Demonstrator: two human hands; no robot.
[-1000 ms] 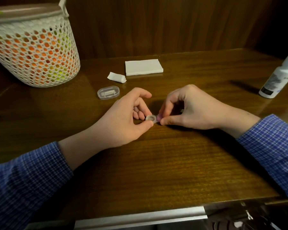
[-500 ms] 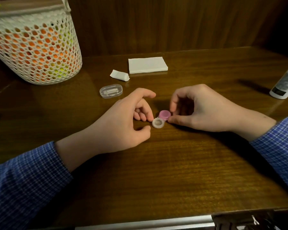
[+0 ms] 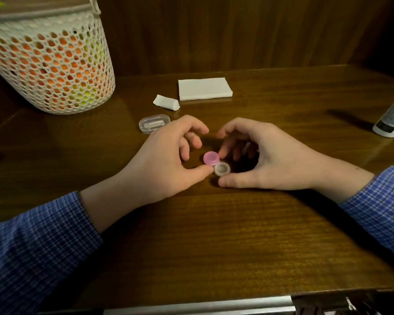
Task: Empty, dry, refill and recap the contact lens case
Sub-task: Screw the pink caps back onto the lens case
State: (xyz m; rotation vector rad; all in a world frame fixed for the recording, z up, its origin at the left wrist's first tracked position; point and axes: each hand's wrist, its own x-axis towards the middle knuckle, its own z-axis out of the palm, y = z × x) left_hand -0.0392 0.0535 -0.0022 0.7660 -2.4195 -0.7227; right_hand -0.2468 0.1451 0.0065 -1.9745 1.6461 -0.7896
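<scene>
Clearly the contact lens case point(image 3: 217, 163) lies on the desk point(image 3: 214, 235) between both hands, pink cap beside a whitish one. Left hand point(image 3: 164, 160) touches it with the thumb tip; right hand point(image 3: 266, 155) hovers loosely curled, gripping nothing. It looks light, stiff, slippery plastic; pinching the cap rims seems best.

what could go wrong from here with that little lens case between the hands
1. The lens case is tiny and only touched by fingertips of the left hand and right hand; it could skid or flip on the glossy table.
2. Its clear side looks uncapped, so a tip would spill anything inside.
</scene>
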